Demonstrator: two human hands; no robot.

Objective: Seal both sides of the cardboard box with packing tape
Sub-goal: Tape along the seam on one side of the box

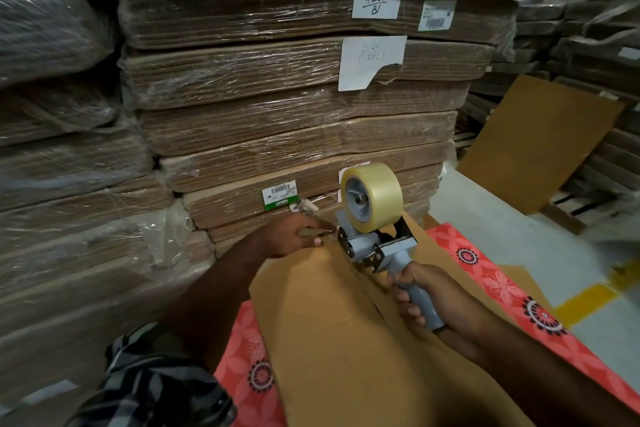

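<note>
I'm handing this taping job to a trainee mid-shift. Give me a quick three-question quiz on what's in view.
1. True or false: the right hand grips the tape gun by its handle.
2. What is the left hand doing? A) resting flat on the box B) pinching the loose tape end beside the gun's front C) holding a knife
3. What lies under the box?

Key: 1 true; 2 B; 3 a red flowered mat.
</note>
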